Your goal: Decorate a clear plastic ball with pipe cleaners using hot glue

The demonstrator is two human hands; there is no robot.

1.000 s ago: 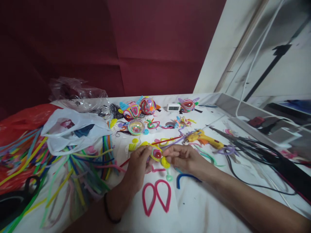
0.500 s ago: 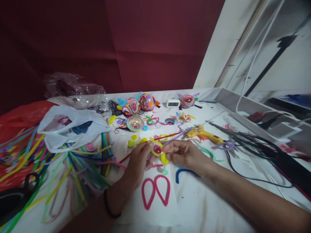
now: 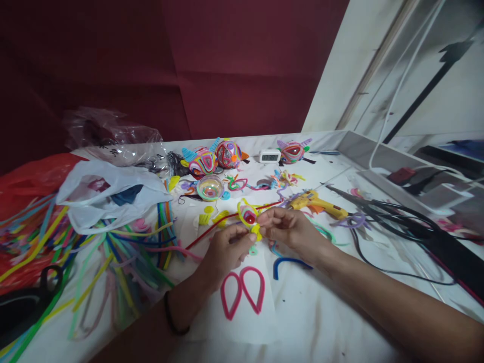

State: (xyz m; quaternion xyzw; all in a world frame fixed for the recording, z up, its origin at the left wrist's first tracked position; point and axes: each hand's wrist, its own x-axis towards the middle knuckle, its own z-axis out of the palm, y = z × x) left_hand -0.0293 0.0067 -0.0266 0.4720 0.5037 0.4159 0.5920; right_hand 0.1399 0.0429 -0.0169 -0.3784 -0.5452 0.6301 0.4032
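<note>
Between my hands stands a small oval coil of pipe cleaner (image 3: 248, 217), with a yellow rim, paler rings and a shiny red centre. A curled yellow pipe-cleaner end (image 3: 257, 232) hangs at its lower right. My left hand (image 3: 229, 247) pinches at this yellow end from below left. My right hand (image 3: 293, 231) is closed at the coil's right side, thumb and fingertips together by the same end. Nearer me, two pink pipe-cleaner loops (image 3: 252, 290), shaped like teardrops, lie on white paper (image 3: 260, 330). A bent blue pipe cleaner (image 3: 289, 262) rests below my right hand.
A yellow glue gun (image 3: 317, 204) lies right of my hands, near black scissors (image 3: 393, 217). Finished colourful ornaments (image 3: 202, 162) and a white digital clock (image 3: 269, 156) stand behind. Bundled pipe cleaners (image 3: 124, 272) and a white plastic bag (image 3: 113, 196) occupy the left.
My left fingers have shifted from the coil's left side down to the yellow end below it. The coil now stands more upright and slightly higher. My right hand stays close beside it.
</note>
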